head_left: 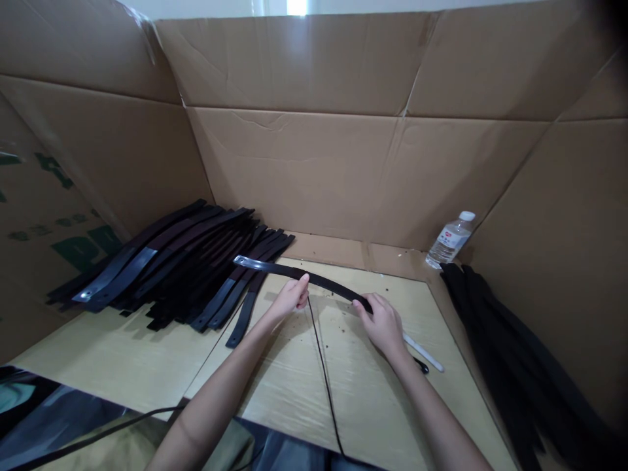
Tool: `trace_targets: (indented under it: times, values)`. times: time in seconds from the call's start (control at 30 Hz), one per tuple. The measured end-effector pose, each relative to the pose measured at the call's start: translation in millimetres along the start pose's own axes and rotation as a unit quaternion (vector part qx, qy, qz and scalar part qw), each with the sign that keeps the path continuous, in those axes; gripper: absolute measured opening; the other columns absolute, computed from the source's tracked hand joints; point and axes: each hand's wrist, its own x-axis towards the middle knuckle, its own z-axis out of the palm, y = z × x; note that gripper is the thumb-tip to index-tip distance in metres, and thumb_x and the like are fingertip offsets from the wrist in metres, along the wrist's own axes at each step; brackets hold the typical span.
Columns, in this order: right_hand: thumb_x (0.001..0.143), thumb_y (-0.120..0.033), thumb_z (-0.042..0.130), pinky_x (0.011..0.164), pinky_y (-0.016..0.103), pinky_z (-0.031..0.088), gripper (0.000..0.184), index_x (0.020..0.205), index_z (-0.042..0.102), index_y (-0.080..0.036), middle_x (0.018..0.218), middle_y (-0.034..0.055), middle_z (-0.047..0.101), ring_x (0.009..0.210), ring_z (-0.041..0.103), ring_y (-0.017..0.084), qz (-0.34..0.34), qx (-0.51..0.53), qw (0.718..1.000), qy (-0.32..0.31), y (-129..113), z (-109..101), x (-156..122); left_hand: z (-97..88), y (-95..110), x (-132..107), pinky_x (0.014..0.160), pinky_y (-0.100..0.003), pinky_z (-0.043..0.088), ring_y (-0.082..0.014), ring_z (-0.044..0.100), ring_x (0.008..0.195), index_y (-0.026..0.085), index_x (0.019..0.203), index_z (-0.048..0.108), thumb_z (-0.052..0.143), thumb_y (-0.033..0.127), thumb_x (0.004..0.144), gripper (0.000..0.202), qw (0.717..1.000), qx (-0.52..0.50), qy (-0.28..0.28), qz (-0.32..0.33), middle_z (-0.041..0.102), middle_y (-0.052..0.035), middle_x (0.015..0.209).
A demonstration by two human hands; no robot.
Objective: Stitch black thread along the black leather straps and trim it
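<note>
A long dark leather strap (294, 271) arcs above the wooden tabletop (294, 386), its glossy end pointing left. My left hand (290, 299) pinches it near the middle, fingers closed. My right hand (381, 322) is closed round the strap's right end. A thin black cord (324, 373) runs from under my left hand toward the table's near edge.
A large pile of dark straps (181, 261) lies at the left. A heap of black straps (515, 353) lies along the right. A plastic water bottle (450, 239) stands at the back right. A white stick-like tool (424, 353) lies beside my right hand. Cardboard walls (343, 170) surround the table.
</note>
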Motion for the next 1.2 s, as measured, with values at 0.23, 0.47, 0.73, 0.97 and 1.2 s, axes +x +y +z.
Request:
trace_targets:
  times: [0.23, 0.47, 0.73, 0.97, 1.2]
  values:
    - [0.091, -0.045, 0.046, 0.074, 0.028, 0.039, 0.031, 0.095, 0.060, -0.018, 0.089, 0.0037, 0.062, 0.086, 0.056, 0.019, -0.012, -0.015, 0.999, 0.031, 1, 2, 0, 0.4, -5, 2, 0.041, -0.022, 0.018, -0.0057, 0.027, 0.036, 0.020, 0.054, 0.026, 0.041, 0.066, 0.079, 0.054, 1.000, -0.011, 0.012, -0.022, 0.026, 0.0060, 0.041]
    - [0.088, -0.044, 0.053, 0.074, 0.029, 0.039, 0.029, 0.094, 0.061, -0.016, 0.087, 0.0043, 0.061, 0.084, 0.055, 0.019, -0.036, -0.026, 0.996, 0.076, -1, -1, 0, 2.1, -10, 5, 0.039, -0.021, 0.018, -0.0044, 0.022, 0.035, 0.021, 0.054, 0.026, 0.046, 0.069, 0.074, 0.056, 0.998, -0.032, 0.030, -0.054, 0.022, 0.0074, 0.042]
    - [0.088, -0.041, 0.054, 0.070, 0.026, 0.037, 0.024, 0.086, 0.057, -0.017, 0.085, 0.0039, 0.059, 0.083, 0.054, 0.017, -0.072, -0.019, 0.994, 0.081, -8, -6, -3, 1.7, -12, 6, 0.038, -0.022, 0.017, -0.0051, 0.022, 0.033, 0.021, 0.055, 0.026, 0.046, 0.068, 0.075, 0.054, 0.994, -0.071, 0.039, -0.076, 0.020, 0.0079, 0.040]
    - [0.088, -0.033, 0.054, 0.068, 0.026, 0.037, 0.016, 0.084, 0.051, -0.018, 0.092, 0.0037, 0.057, 0.082, 0.054, 0.015, -0.075, -0.038, 0.994, 0.068, -12, -9, -5, 2.1, -14, 9, 0.035, -0.022, 0.018, -0.0052, 0.019, 0.032, 0.022, 0.056, 0.024, 0.043, 0.060, 0.078, 0.047, 0.990, -0.104, 0.030, -0.094, 0.018, 0.0086, 0.042]
    - [0.089, -0.028, 0.051, 0.054, 0.027, 0.031, 0.008, 0.090, 0.051, -0.019, 0.109, -0.0001, 0.058, 0.072, 0.056, 0.012, -0.056, -0.086, 0.994, 0.042, -9, -6, -7, 1.4, -12, 7, 0.036, -0.021, 0.021, -0.0052, 0.023, 0.033, 0.021, 0.056, 0.028, 0.045, 0.064, 0.076, 0.050, 0.996, -0.050, -0.003, -0.067, 0.023, 0.0082, 0.041]
